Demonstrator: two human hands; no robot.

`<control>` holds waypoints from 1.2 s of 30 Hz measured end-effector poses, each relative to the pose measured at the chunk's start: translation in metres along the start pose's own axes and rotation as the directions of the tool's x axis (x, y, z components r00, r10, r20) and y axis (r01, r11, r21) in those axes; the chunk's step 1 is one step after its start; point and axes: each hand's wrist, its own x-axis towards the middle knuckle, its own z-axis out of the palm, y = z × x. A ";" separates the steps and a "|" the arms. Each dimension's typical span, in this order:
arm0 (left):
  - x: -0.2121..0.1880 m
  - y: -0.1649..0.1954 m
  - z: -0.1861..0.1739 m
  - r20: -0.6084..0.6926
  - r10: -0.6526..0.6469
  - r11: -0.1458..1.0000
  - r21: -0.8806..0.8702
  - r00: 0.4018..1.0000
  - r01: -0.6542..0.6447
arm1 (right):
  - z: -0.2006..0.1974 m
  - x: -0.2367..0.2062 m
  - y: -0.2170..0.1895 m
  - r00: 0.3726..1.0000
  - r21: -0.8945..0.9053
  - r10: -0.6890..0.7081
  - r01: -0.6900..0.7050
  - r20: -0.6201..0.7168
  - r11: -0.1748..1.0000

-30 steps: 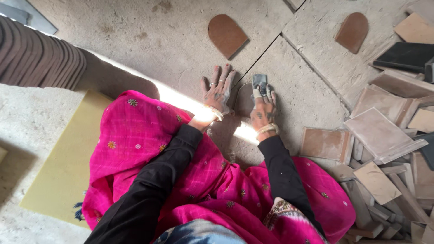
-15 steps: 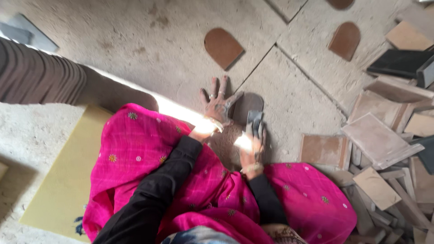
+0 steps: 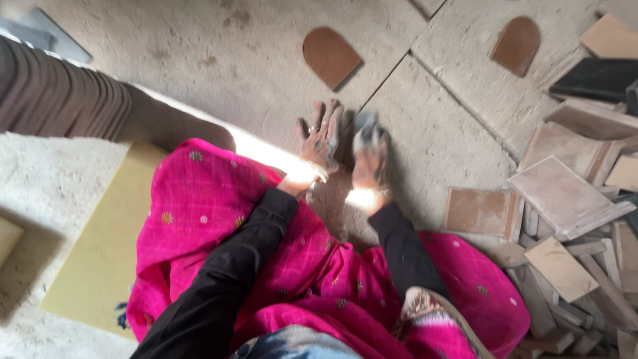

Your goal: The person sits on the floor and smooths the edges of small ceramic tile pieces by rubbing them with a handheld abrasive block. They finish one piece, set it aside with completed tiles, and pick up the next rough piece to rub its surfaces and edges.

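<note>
My left hand (image 3: 321, 137) lies flat, fingers spread, on a brown arched piece of board (image 3: 345, 149) that rests on the dusty concrete floor. My right hand (image 3: 369, 159) is beside it on the same piece, closed around a small grey block (image 3: 367, 123) pressed against the surface; the hand is motion-blurred. Both arms wear black sleeves over a bright pink cloth (image 3: 219, 226) across my lap.
Two more brown arched pieces (image 3: 330, 56) (image 3: 516, 45) lie further out on the floor. A heap of flat board offcuts (image 3: 571, 199) fills the right side. A yellow foam pad (image 3: 100, 246) lies at left, and a stack of brown curved pieces (image 3: 60, 96) at upper left.
My right hand with the grey block slid back toward me, then forward again over the arched piece. My left hand stayed flat on it.
</note>
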 end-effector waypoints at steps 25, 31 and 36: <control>0.001 0.010 -0.015 0.080 -0.097 0.995 -0.015 0.992 0.099 | -0.003 0.003 0.022 0.956 -0.089 -0.282 0.289 0.086 0.953; -0.003 0.010 -0.016 -0.015 -0.017 0.999 -0.052 1.000 0.016 | 0.002 -0.005 0.043 0.991 -0.106 -0.116 0.123 0.070 0.987; 0.000 0.014 -0.015 0.024 -0.057 0.997 -0.041 0.998 0.058 | 0.004 -0.041 0.023 0.953 -0.133 0.297 -0.287 0.059 0.949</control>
